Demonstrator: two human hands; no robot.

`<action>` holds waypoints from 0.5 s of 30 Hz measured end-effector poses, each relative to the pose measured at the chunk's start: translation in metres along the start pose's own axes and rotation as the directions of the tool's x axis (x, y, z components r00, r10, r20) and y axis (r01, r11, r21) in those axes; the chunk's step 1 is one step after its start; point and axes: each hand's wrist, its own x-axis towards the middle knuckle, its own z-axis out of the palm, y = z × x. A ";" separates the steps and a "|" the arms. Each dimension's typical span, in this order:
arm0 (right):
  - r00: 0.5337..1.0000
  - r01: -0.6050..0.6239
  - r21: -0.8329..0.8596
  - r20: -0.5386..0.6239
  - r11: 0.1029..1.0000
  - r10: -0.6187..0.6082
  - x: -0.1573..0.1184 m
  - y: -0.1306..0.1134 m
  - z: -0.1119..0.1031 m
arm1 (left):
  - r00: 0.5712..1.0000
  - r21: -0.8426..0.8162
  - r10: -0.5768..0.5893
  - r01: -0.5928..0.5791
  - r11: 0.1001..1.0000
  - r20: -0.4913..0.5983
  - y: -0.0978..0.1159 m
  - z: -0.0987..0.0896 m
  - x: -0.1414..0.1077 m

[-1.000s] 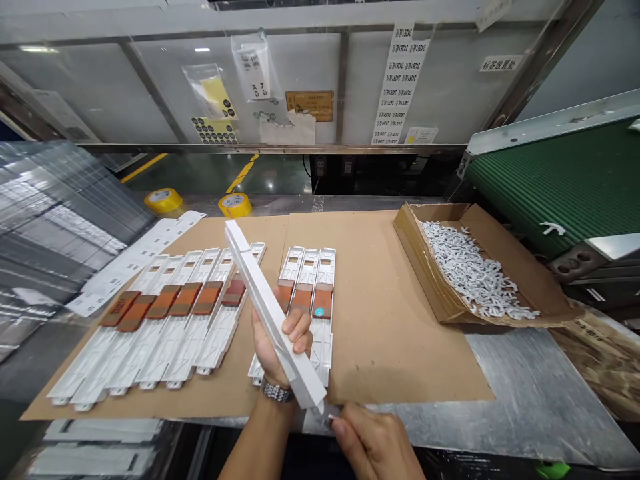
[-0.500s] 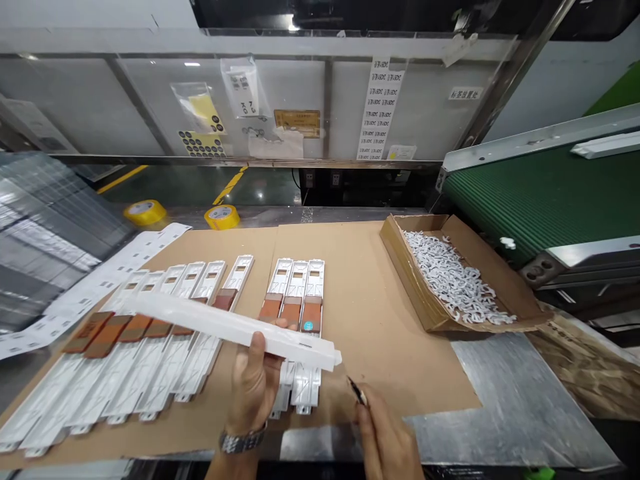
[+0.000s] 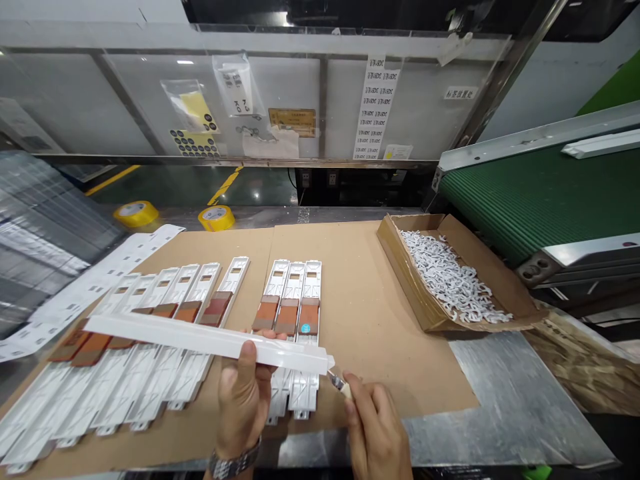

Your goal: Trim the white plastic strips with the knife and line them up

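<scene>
A long white plastic piece [image 3: 200, 337] is gripped near its right part by my left hand [image 3: 245, 397], thumb in front and fingers behind. In my right hand [image 3: 377, 423] is a small bladed tool [image 3: 339, 383], pinched between thumb and fingers, its tip at the right end of the white piece. Beneath and behind the held piece lie several white strips with orange-brown blocks [image 3: 187, 311] in a slanted row. Three similar strips [image 3: 296, 280] lie side by side near the middle, one with a round blue sticker [image 3: 305, 329].
A cardboard box [image 3: 410, 287] of small white hooks stands at the right, beside a green conveyor belt [image 3: 545, 183]. Two yellow tape rolls [image 3: 217, 218] sit at the back left. A sheet of labels [image 3: 115, 270] lies at the left, near stacked wrapped material [image 3: 45, 233].
The white piece and my left hand have shifted left and slightly down. My right hand has brought the tool up and left, to the piece's right end.
</scene>
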 end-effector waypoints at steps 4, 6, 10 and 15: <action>1.000 0.008 -0.036 0.001 0.999 -0.008 0.001 -0.001 -0.001 | 1.000 0.010 -0.003 0.003 1.000 -0.004 -0.001 -0.001 0.000; 1.000 0.011 -0.055 0.006 0.998 -0.011 0.001 0.000 -0.001 | 1.000 0.014 -0.007 0.008 1.000 -0.010 -0.002 -0.002 0.000; 1.000 0.025 -0.098 0.000 0.995 -0.025 0.000 0.001 -0.002 | 0.999 0.017 -0.013 0.013 1.000 -0.031 -0.001 -0.001 0.000; 0.999 0.038 -0.153 -0.008 0.987 -0.039 -0.001 0.002 -0.004 | 0.999 0.023 -0.014 0.015 1.000 -0.052 0.002 0.002 -0.002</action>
